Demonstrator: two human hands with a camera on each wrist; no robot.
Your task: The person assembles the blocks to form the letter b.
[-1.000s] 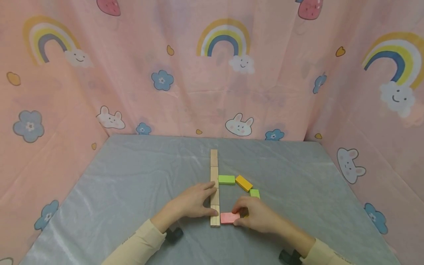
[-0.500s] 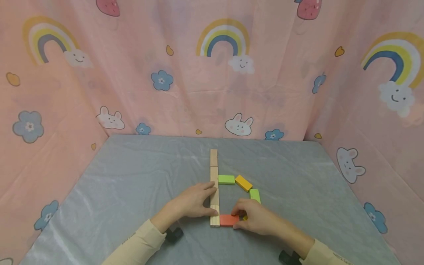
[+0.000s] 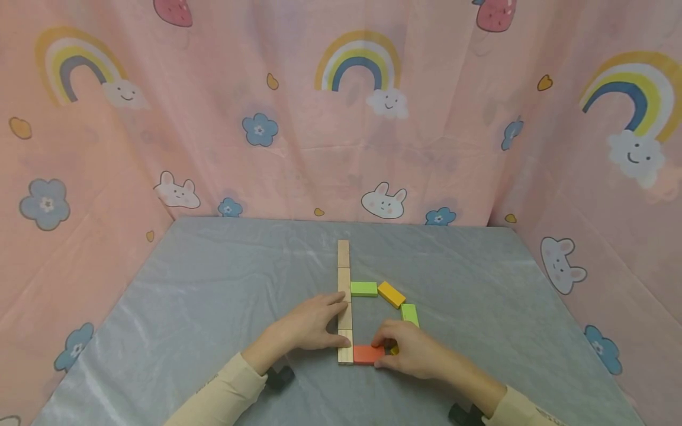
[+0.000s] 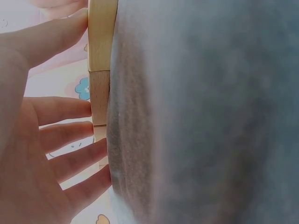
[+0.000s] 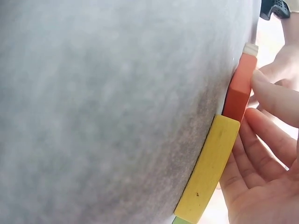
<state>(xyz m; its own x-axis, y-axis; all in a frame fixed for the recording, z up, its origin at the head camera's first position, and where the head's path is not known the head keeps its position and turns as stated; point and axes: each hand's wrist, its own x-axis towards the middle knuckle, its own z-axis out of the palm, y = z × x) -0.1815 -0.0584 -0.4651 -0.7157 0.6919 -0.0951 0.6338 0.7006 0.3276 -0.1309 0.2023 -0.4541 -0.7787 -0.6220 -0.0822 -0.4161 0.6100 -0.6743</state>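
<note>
A column of plain wooden blocks (image 3: 344, 316) runs end to end away from me on the cloth. My left hand (image 3: 314, 322) lies beside it, fingers spread and fairly straight, with thumb and fingertips resting on the blocks. My right hand (image 3: 412, 349) pinches the right end of a red block (image 3: 366, 355) between thumb and index finger. That block lies flat, its left end against the nearest wooden block. A yellow block (image 5: 208, 170) meets the red one at an angle in the right wrist view; my right hand mostly hides it in the head view.
A green block (image 3: 364, 289), an orange block (image 3: 391, 294) and another green block (image 3: 409, 315) curve rightward from the column, forming a rounded loop with the yellow and red ones. Grey cloth (image 3: 240, 266) covers the table. A pink patterned curtain (image 3: 298, 165) encloses three sides.
The red block, pale with glare at first, has shifted slightly towards me and now lies flat. My right hand moved down a little with it. The left hand stays put.
</note>
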